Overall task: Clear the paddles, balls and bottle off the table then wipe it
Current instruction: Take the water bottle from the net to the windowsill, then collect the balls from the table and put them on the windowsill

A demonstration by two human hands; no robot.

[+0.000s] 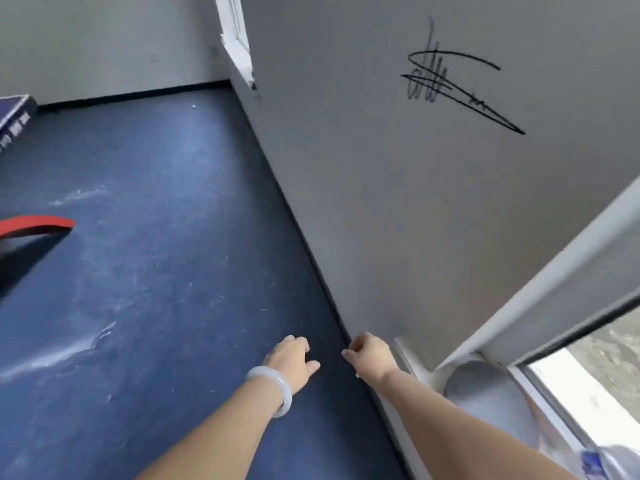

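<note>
My left hand (pixel 291 358), with a pale bangle on the wrist, hangs over the blue floor with loosely curled fingers and holds nothing. My right hand (pixel 369 353) is close to the wall's base, its fingers curled under, and nothing shows in it. A small white ball (pixel 193 106) lies far off on the floor near the back wall. A red curved paddle edge (pixel 38 224) pokes in at the left. On the window sill at lower right lies a grey round paddle-like shape (pixel 485 396), and a clear bottle with a blue label (pixel 609 459) is cut off by the corner.
A grey wall (pixel 381 202) with a black scribble runs along my right. An open white window frame (pixel 554 289) juts in at the right. A dark blue table corner (pixel 15 114) shows at the far left.
</note>
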